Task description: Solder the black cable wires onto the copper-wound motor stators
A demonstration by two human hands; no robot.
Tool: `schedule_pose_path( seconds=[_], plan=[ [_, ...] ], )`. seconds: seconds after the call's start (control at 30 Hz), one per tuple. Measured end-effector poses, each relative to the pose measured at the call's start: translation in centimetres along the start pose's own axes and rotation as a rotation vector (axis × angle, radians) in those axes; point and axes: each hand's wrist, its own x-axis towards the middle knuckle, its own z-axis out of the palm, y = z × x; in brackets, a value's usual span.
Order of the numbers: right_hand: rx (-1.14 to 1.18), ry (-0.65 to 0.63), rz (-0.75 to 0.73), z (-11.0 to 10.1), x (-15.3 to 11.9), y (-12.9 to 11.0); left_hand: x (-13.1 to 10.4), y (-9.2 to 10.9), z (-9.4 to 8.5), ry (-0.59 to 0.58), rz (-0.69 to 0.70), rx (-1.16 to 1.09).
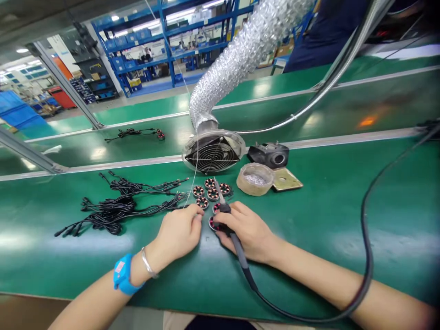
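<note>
My right hand (245, 231) is wrapped round a soldering iron (239, 250), whose tip points up and away over a group of round copper-wound coils (212, 194). Its fingers also touch a coil with red parts (213, 223) on the green bench. My left hand (182, 229), with a blue strap and a silver bangle at its wrist, has thumb and fingertips pressed together beside the nearest copper coil (202, 203). A thin pale wire (195, 172) runs down to these fingers. Left of it lies a bundle of black cables (120, 206).
A round fan (213, 153) on a silver foil duct (230, 59) stands behind the coils. To its right are a black holder (270, 155), a round tub (255, 179) and a square pad (288, 179). The iron's black cord (367, 238) loops across the right side.
</note>
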Motion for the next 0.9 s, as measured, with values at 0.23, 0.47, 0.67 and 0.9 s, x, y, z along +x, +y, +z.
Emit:
schedule_pose_path(
  seconds=[0.23,0.47,0.67,0.9],
  plan=[
    [0.218,-0.003,0.12,-1.2,-1.2,-0.3,-1.0,-0.8,1.1,-0.17,0.046,-0.13],
    [0.249,-0.037,0.155,-0.3,-0.9,-0.5,-0.7,-0.9,2.0,-0.178,0.128,-0.14],
    [0.29,-0.06,0.14,-0.5,-1.1,-1.2,-0.2,0.1,1.4,-0.187,0.011,-0.188],
    [0.221,-0.116,0.131,-0.6,-1.1,-1.8,-0.3,1.2,1.5,-0.272,-0.083,-0.268]
  ],
)
